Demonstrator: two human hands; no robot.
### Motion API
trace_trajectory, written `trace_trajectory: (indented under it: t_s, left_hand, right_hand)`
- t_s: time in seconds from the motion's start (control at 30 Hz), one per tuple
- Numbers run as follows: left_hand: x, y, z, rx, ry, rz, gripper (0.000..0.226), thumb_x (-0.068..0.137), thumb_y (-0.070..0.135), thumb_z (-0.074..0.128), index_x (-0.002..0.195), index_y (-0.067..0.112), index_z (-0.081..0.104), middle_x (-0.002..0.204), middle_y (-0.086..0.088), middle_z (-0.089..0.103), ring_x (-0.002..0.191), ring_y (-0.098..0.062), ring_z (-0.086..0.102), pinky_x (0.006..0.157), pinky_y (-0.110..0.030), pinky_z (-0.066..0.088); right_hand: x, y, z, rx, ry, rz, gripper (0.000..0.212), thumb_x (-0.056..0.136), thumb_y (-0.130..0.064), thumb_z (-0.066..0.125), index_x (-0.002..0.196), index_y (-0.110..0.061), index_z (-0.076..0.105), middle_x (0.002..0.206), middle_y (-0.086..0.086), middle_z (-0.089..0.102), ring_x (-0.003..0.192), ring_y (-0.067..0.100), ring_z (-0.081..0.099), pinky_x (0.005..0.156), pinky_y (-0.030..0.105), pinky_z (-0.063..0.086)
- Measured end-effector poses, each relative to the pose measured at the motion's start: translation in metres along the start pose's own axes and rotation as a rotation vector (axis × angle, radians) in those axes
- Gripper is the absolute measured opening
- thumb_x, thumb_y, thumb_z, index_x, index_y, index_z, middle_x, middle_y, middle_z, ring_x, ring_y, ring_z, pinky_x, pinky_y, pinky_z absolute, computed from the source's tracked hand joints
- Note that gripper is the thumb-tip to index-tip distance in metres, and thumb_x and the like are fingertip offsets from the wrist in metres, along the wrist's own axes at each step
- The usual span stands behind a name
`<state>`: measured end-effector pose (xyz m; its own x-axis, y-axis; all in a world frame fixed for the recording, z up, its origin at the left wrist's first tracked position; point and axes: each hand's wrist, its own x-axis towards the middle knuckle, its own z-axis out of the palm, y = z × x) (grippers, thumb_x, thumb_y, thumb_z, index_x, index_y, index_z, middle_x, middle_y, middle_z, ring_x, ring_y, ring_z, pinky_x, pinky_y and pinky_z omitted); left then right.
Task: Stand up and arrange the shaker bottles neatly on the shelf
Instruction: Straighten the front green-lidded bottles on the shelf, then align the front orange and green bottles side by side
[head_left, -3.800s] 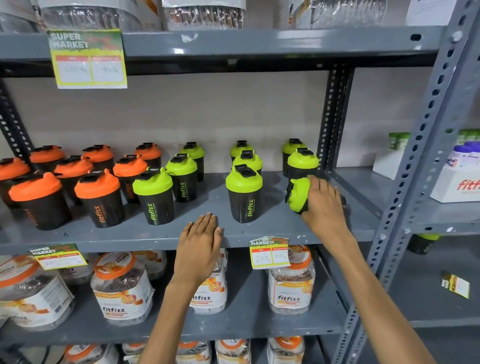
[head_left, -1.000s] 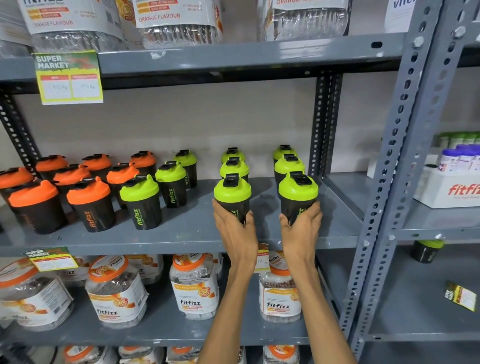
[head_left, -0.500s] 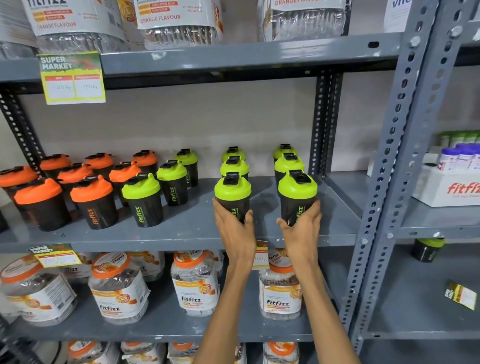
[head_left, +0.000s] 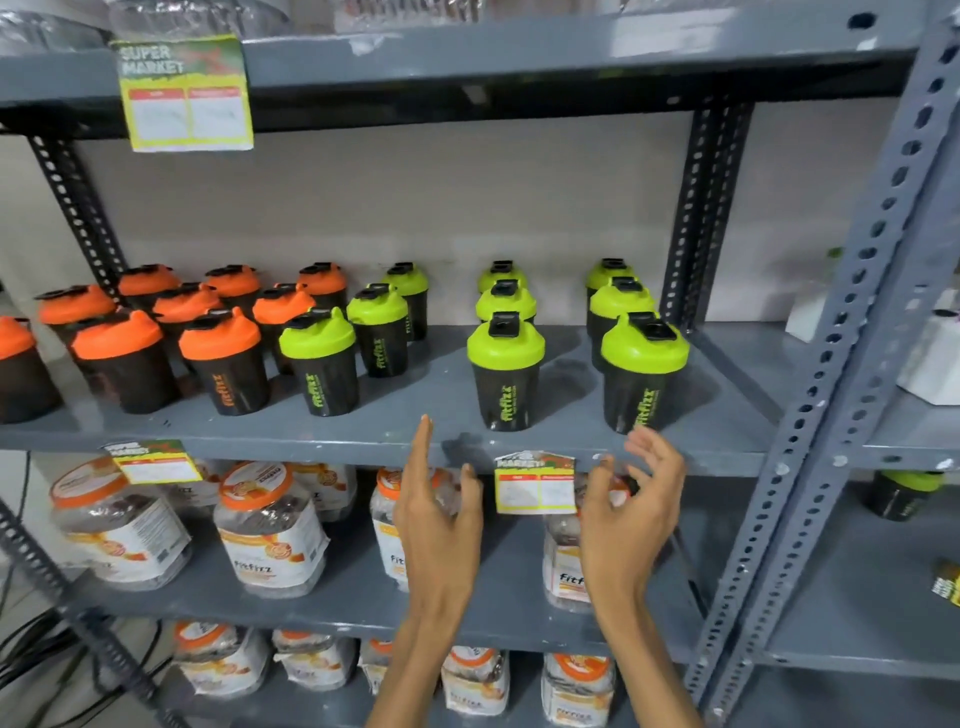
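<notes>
Showing a grey metal shelf (head_left: 395, 431) across the middle of the frame, this head-camera view takes in rows of shaker bottles, all standing upright. At centre right, 2 columns of green-lidded shakers run from front to back, 3 bottles in each. The front bottle of the left column (head_left: 506, 371) and the front bottle of the right column (head_left: 644, 371) stand near the shelf's front edge, logos facing out. Further left, a third green column (head_left: 322, 361) slants back toward the wall, and orange-lidded shakers (head_left: 223, 361) crowd the left side, packed more loosely and less evenly.

Both hands hang just below the shelf edge, touching nothing. The left hand (head_left: 439, 519) is spread, fingers pointing up; the right hand (head_left: 631, 512) is open with fingers loosely curled, empty, just under the right front bottle.

As a judgement, the standing-up part looks done: no bottle on this shelf lies on its side. The 2 right green columns appear tidy. What seems left is straightening the slanted green column and evening out the orange group.

Each shaker is a dark, tapered cup with a domed bright lid, a black flip cap and "fitfizz" lettering down the side. A price tag (head_left: 535, 483) hangs between the hands.
</notes>
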<state>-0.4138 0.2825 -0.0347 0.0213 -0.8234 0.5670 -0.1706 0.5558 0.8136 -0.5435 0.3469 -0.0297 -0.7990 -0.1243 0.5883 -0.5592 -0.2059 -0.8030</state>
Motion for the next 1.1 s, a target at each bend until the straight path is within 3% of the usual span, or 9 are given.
trace_trajectory:
  t_s: [0.07, 0.13, 0.2, 0.37, 0.47, 0.6, 0.8, 0.93, 1.1]
  left_hand:
    - [0.005, -0.016, -0.027, 0.046, 0.049, 0.04, 0.063, 0.092, 0.01, 0.065, 0.149, 0.023, 0.042, 0.14, -0.002, 0.057, 0.126, -0.01, 0.053, 0.103, -0.035, 0.046]
    - [0.019, -0.029, -0.053, 0.077, 0.103, 0.056, 0.061, 0.093, 0.011, 0.063, 0.149, 0.021, 0.04, 0.14, -0.01, 0.057, 0.127, -0.027, 0.054, 0.103, -0.046, 0.046]
    - [0.039, -0.038, -0.078, 0.096, 0.168, 0.06, 0.059, 0.095, 0.013, 0.062, 0.149, 0.016, 0.039, 0.147, -0.011, 0.05, 0.135, -0.025, 0.046, 0.112, -0.038, 0.038]
    - [0.11, -0.081, -0.129, 0.126, 0.244, 0.009, 0.064, 0.097, 0.021, 0.061, 0.152, 0.012, 0.03, 0.16, -0.005, 0.031, 0.148, -0.016, 0.026, 0.119, -0.024, 0.021]
    - [0.153, -0.106, -0.148, 0.12, 0.19, -0.061, 0.076, 0.094, 0.02, 0.064, 0.154, 0.005, 0.02, 0.162, -0.012, 0.024, 0.149, -0.023, 0.021, 0.121, -0.032, 0.017]
    - [0.197, -0.13, -0.161, 0.14, 0.094, -0.108, 0.094, 0.089, 0.023, 0.071, 0.155, 0.001, 0.008, 0.164, -0.017, 0.015, 0.151, -0.027, 0.014, 0.118, -0.025, 0.011]
    - [0.228, -0.136, -0.162, 0.092, -0.033, -0.176, 0.106, 0.08, 0.016, 0.081, 0.155, -0.001, 0.008, 0.162, -0.02, 0.02, 0.149, -0.031, 0.02, 0.117, -0.031, 0.018]
    - [0.231, -0.138, -0.163, 0.082, -0.061, -0.189, 0.102, 0.082, 0.014, 0.078, 0.156, 0.004, 0.009, 0.161, -0.016, 0.026, 0.146, -0.03, 0.026, 0.114, -0.035, 0.026]
    - [0.231, -0.139, -0.167, 0.107, -0.05, -0.153, 0.087, 0.086, 0.006, 0.07, 0.154, 0.005, 0.017, 0.154, -0.017, 0.037, 0.14, -0.033, 0.035, 0.11, -0.037, 0.032]
  right_hand:
    - [-0.025, -0.01, 0.019, 0.036, -0.071, 0.007, 0.036, 0.086, 0.001, 0.061, 0.119, -0.012, 0.055, 0.116, 0.006, 0.062, 0.104, 0.022, 0.062, 0.09, 0.035, 0.051]
    - [-0.047, -0.024, 0.044, 0.035, -0.162, -0.033, 0.035, 0.085, 0.001, 0.063, 0.117, -0.013, 0.057, 0.114, 0.003, 0.064, 0.105, 0.02, 0.061, 0.095, 0.027, 0.048]
    - [-0.064, -0.043, 0.074, 0.029, -0.238, -0.08, 0.034, 0.085, -0.001, 0.064, 0.117, -0.012, 0.057, 0.114, 0.001, 0.064, 0.106, 0.014, 0.06, 0.095, 0.021, 0.046]
    - [-0.091, -0.081, 0.159, -0.027, -0.376, -0.056, 0.046, 0.086, -0.011, 0.065, 0.13, -0.009, 0.051, 0.125, 0.007, 0.06, 0.117, 0.02, 0.058, 0.099, 0.031, 0.046]
    - [-0.103, -0.099, 0.207, -0.099, -0.422, 0.018, 0.065, 0.086, -0.014, 0.068, 0.143, -0.003, 0.038, 0.139, 0.016, 0.049, 0.129, 0.029, 0.048, 0.103, 0.027, 0.033]
    - [-0.115, -0.111, 0.26, -0.174, -0.477, 0.136, 0.091, 0.084, -0.018, 0.071, 0.152, 0.003, 0.014, 0.155, 0.025, 0.026, 0.145, 0.034, 0.027, 0.111, 0.031, 0.023]
    - [-0.122, -0.109, 0.309, -0.263, -0.404, 0.211, 0.107, 0.075, -0.024, 0.081, 0.149, 0.01, 0.012, 0.153, 0.031, 0.027, 0.144, 0.041, 0.027, 0.114, 0.04, 0.028]
    - [-0.122, -0.11, 0.317, -0.274, -0.344, 0.246, 0.098, 0.07, -0.024, 0.083, 0.142, 0.005, 0.025, 0.137, 0.028, 0.045, 0.128, 0.042, 0.047, 0.101, 0.042, 0.045]
    - [-0.121, -0.11, 0.314, -0.31, -0.338, 0.225, 0.075, 0.076, -0.013, 0.079, 0.134, 0.006, 0.036, 0.135, 0.025, 0.05, 0.125, 0.038, 0.051, 0.095, 0.035, 0.043]
